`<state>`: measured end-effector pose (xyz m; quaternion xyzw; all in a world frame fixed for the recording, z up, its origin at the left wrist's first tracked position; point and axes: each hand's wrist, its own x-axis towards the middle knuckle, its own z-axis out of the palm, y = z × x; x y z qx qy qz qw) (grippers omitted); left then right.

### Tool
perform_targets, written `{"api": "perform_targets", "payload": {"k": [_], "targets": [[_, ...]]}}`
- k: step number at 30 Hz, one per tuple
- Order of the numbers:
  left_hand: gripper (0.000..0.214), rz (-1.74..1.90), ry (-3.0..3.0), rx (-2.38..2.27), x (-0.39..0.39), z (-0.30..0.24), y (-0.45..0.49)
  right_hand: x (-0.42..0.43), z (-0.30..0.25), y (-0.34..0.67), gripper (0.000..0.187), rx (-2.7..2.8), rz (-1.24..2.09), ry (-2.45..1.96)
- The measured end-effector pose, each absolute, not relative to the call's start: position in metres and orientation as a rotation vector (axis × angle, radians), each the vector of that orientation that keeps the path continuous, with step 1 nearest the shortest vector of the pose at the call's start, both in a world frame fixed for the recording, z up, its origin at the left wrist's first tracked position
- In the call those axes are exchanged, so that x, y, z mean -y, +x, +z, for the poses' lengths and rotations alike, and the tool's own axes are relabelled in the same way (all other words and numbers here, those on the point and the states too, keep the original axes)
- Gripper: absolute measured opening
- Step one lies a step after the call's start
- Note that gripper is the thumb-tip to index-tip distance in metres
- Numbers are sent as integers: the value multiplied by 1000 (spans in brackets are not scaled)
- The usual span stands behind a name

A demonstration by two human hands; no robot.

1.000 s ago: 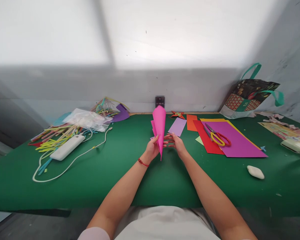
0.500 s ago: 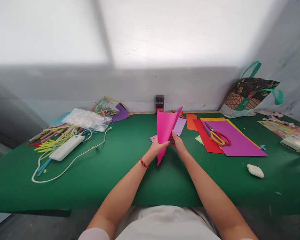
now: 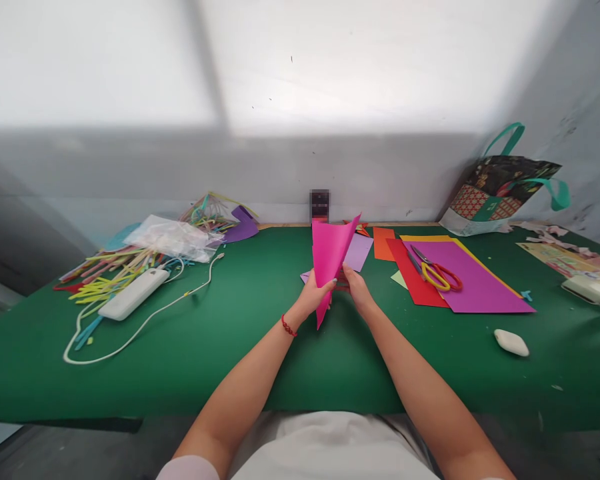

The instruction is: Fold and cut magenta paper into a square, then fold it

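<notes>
A bright pink sheet of paper [image 3: 330, 250], curled into a cone with its point down, is held upright above the table. My left hand [image 3: 311, 297] grips its lower left side, thumb across the front. At the cone's right edge, my right hand [image 3: 355, 290] is closed with thumb and fingertips on the paper; part of those fingers is hidden behind it. Behind the cone lies a light purple paper [image 3: 359, 252], partly covered from view.
Scissors [image 3: 433, 270] rest on purple [image 3: 480, 280] and red paper [image 3: 420, 293] to the right. A white mouse-like object [image 3: 511, 342] lies nearer. A power strip [image 3: 135, 295] with its cord and colourful strips [image 3: 100, 287] fill the left. A bag [image 3: 495, 193] stands at the back right.
The pink cone's upper right tip has shifted slightly left and the cone looks a little narrower. Both hands keep their hold in nearly the same place.
</notes>
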<state>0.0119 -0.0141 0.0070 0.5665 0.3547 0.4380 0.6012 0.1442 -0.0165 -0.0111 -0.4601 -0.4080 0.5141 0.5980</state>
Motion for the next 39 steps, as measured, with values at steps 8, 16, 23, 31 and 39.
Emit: {"api": "perform_targets", "payload": {"k": [8, 16, 23, 31, 39], "targets": [[48, 905, 1237, -725, 18, 12, 10, 16, -13, 145, 52, 931, 1199, -1053], [60, 1064, 1409, -802, 13, 6, 12, 20, -8, 142, 50, 949, 1173, -1084], [46, 1110, 1518, -770, 7, 3, 8, 22, -12, 140, 43, 870, 1043, -1129], [36, 1233, 1433, -954, 9, 7, 4, 28, -5, 135, 35, 1030, 1130, -1241], [33, 1142, 951, -767, 7, 8, 4, 42, 10, 130, 47, 1146, 1224, -1141]]}}
